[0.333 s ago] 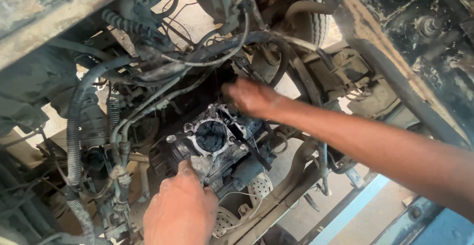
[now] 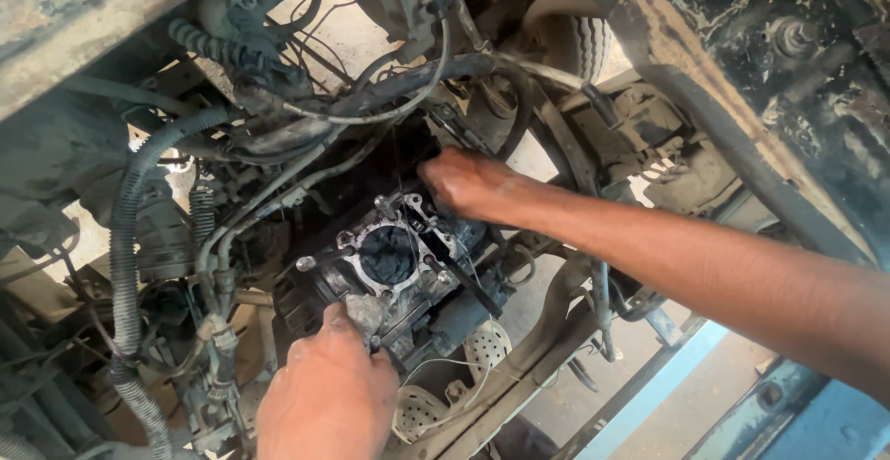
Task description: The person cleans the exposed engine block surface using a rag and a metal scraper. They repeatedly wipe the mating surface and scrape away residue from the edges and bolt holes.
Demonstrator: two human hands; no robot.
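Observation:
A greasy engine block [image 2: 394, 270] with an open round cylinder bore [image 2: 387, 254] and studs at its corners sits in the middle of a vehicle's underside. My left hand [image 2: 326, 395] presses on the block's near edge, fingers curled against the metal. My right hand [image 2: 468, 185] reaches in from the right and rests on the block's far top corner, fingers bent down behind it. Whether either hand pinches a small part is hidden by the fingers.
Corrugated hoses [image 2: 125, 247] and black cables [image 2: 371, 98] crowd the left and top. A tyre [image 2: 565, 33] sits behind. A rusty frame rail [image 2: 705, 98] runs down the right, a blue painted bar [image 2: 649, 395] at the lower right, perforated discs [image 2: 487, 344] below the block.
Both hands stay on the block; the view barely shifts and nothing is visibly taken or released.

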